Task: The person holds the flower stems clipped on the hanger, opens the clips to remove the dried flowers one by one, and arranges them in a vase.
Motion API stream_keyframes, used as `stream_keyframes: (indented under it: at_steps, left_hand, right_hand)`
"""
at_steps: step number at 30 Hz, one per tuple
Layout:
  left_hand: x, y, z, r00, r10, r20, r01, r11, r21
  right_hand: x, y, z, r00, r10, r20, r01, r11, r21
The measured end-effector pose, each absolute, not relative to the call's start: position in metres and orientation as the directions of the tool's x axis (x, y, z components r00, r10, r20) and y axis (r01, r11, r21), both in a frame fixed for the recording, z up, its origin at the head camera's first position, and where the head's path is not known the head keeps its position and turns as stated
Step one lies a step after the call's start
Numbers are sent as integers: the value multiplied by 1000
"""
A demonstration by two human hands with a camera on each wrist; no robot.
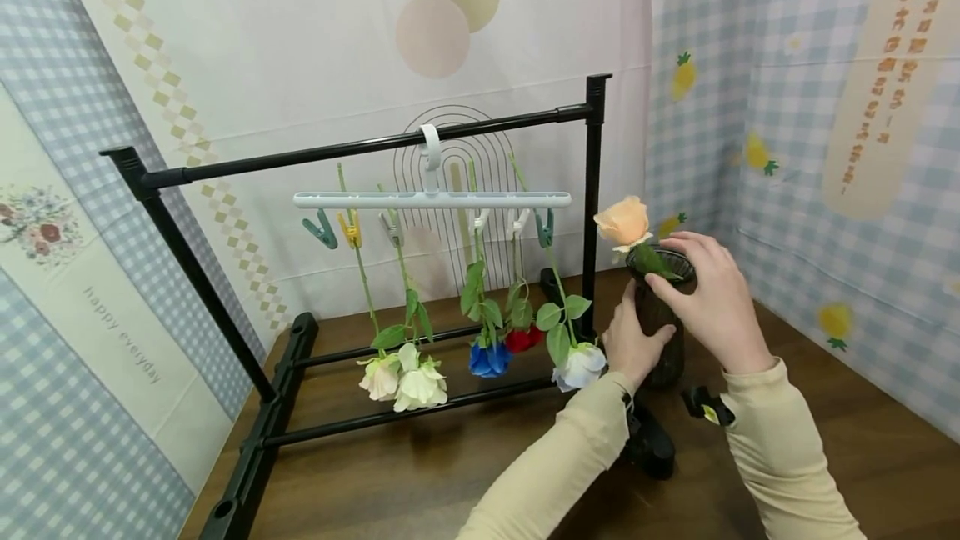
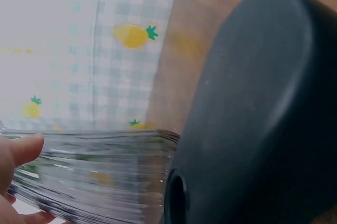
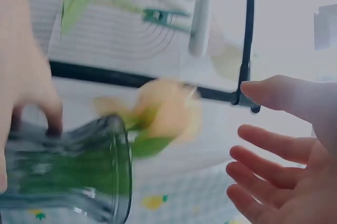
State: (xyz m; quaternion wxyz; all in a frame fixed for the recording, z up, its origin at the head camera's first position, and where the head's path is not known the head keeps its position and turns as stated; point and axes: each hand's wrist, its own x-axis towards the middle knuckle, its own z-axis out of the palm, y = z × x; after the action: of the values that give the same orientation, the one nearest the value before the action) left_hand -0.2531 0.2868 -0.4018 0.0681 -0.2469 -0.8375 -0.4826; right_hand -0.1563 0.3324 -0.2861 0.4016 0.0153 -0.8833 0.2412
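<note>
Ideally, the left hand (image 1: 633, 342), curled round the ribbed translucent glass vase (image 2: 105, 174), holds it steady while the right hand (image 1: 716, 300), fingers spread beside its rim, pinching nothing, should gently settle the peach-coloured rose (image 1: 625, 222) leaning over it.

Blue-checked fabric walls (image 1: 795, 273) flank a white printed backdrop (image 1: 300, 40) behind a brown wood-grain surface (image 1: 375, 486).

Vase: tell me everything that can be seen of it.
The vase looks like clear, greyish glass, ribbed lengthwise, with a narrowed waist and flaring round rim. It is upright, apparently standing on the brown table, near a black rack foot. A peach flower leans past its rim; greenery shows through its wall. The left hand grips it; the open right hand seems apart.
</note>
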Motion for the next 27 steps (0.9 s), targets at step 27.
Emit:
stream_keyframes:
  at_steps: [27]
  left_hand:
    - [-259,44,-310,-790,515,332,557,377,740]
  right_hand:
    - [-220,233,-281,-713,-255,653,-594,714,-370]
